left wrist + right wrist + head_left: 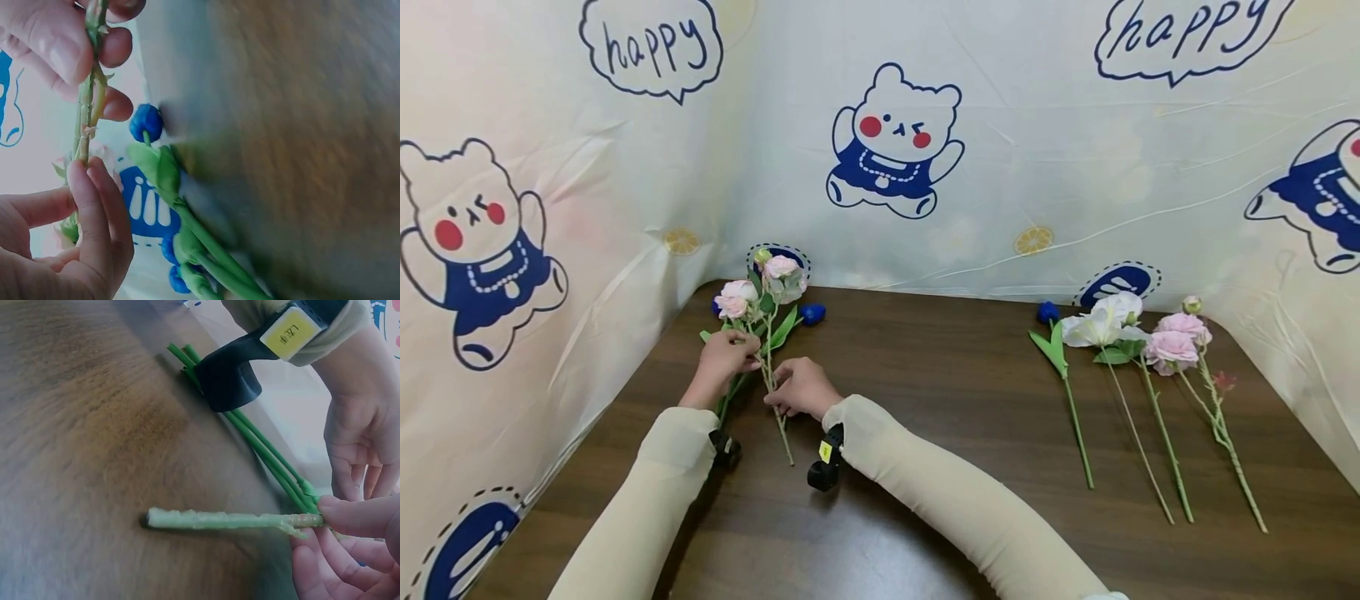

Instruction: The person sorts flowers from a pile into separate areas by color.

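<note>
Both of my hands hold one pink artificial rose (735,298) by its green stem, at the left side of the table. My left hand (724,362) pinches the stem below the two blooms and the bud. Lower down, my right hand (805,387) grips the same stem between thumb and fingers. In the right wrist view the stem's bare end (231,520) sticks out past the right fingers. Under the rose lie three blue tulips (147,122) with green leaves, their heads toward the backdrop. Their stems (269,453) run beneath my left wrist.
To the right on the brown wooden table (925,467), a blue tulip (1048,313), white flowers (1105,321) and another pink rose (1172,350) lie side by side, stems toward me. A cloth backdrop (1000,150) with printed bears stands along the back and sides.
</note>
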